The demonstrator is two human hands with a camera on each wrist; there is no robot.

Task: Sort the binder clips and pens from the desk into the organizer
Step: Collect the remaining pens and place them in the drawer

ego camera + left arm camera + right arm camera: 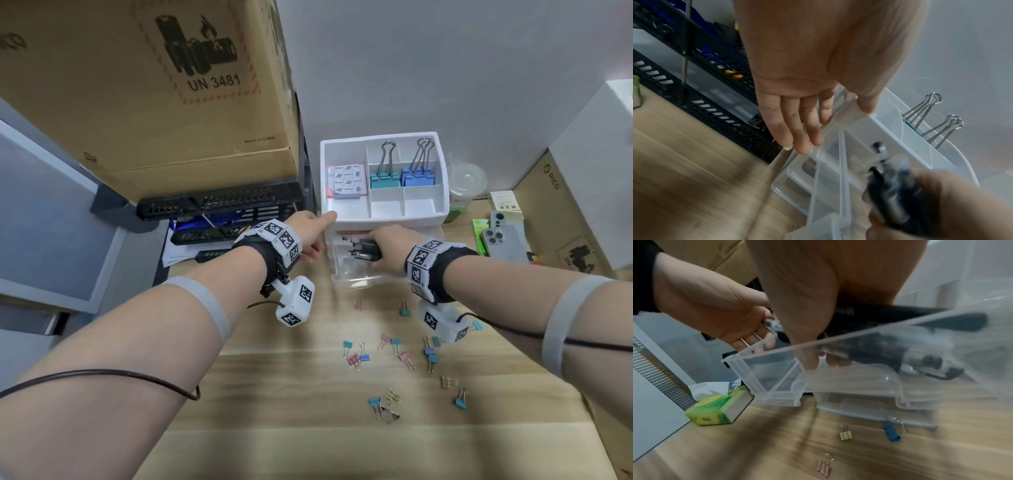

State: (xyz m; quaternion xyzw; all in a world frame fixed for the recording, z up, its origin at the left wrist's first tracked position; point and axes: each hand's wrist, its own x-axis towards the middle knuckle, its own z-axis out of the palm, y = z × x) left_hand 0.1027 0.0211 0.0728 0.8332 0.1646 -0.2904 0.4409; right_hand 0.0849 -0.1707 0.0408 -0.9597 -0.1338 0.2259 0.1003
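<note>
With large clips already standing in the organizer [442, 205], the right hand [390, 246] curls its fingers [812, 360] round a pens [364, 251] bundle over the open drawer [349, 274], the left hand [310, 233] steadies it with straight fingers [797, 129], and small binder clips [394, 349] wait on the counter [274, 428] behind both.

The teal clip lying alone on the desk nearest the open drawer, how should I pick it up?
Pinch the teal clip across its coloured body, coming straight down from above. It lies flat on the desk with its wire loops pointing toward the drawer, and bare wood on either side leaves room for the fingers. The wire loops would likely swivel.
</note>
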